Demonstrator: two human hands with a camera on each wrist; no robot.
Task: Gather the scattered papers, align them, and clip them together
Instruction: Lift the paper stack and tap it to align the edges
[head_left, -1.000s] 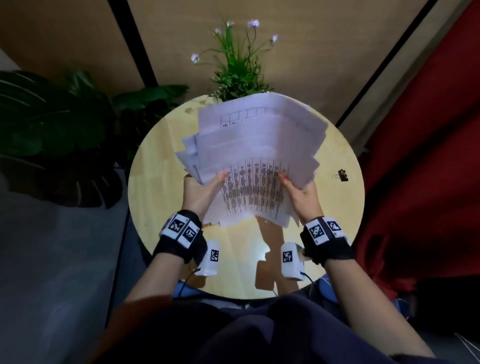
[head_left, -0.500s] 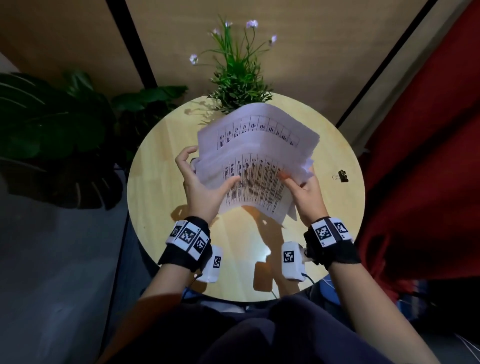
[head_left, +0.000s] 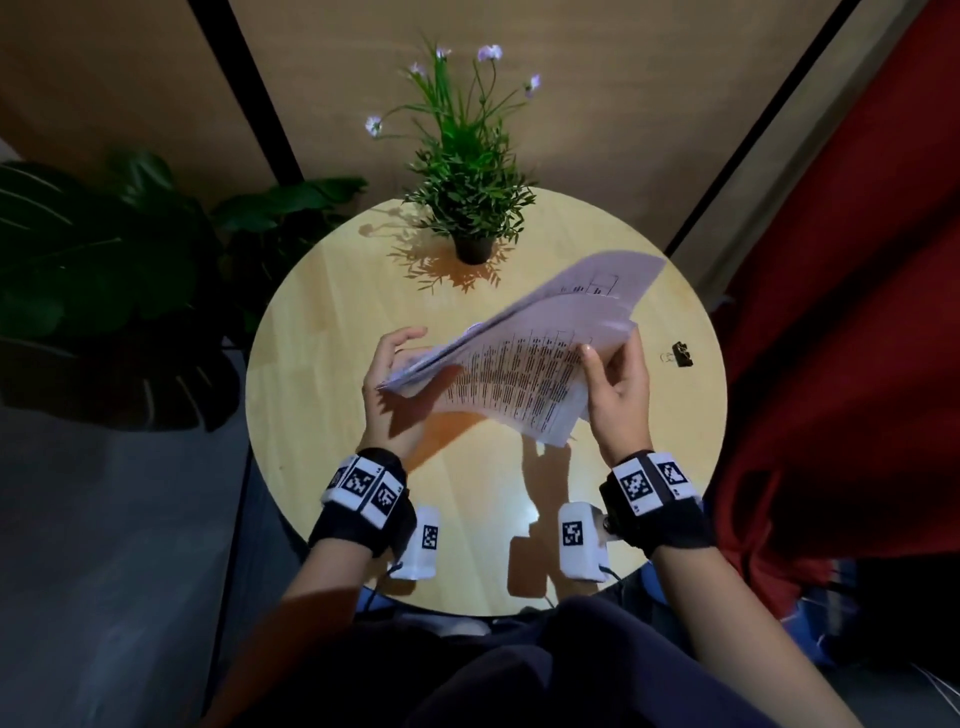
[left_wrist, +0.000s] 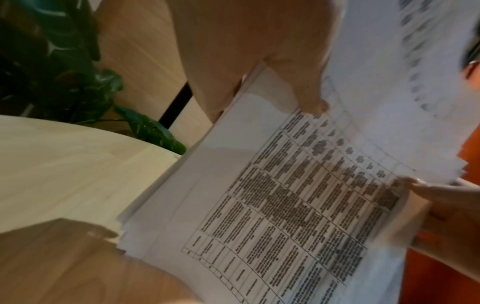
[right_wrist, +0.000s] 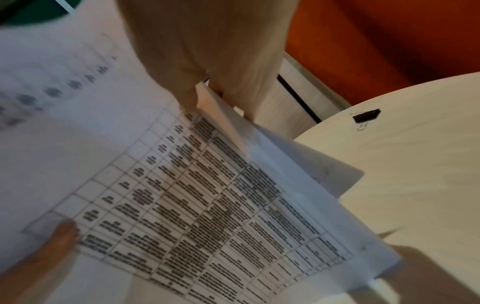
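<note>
Papers (head_left: 524, 358) held tilted above tabletop (head_left: 322, 374) centre – R hand (head_left: 621, 389) pinching one side, L hand (head_left: 387, 395) cupping other w/ curled fingers (prob. for squaring edges) – binder clip (head_left: 681, 354) waiting near right edge.

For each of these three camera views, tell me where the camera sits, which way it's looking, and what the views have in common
Head: on the head, looking down at the round table; both forearms, left hand, right hand.
Left wrist: along the left hand's fingers toward the stack of papers.
Right wrist: along the right hand toward the papers; binder clip beyond.
Shared: all show the papers; head and right wrist both show the clip.
</note>
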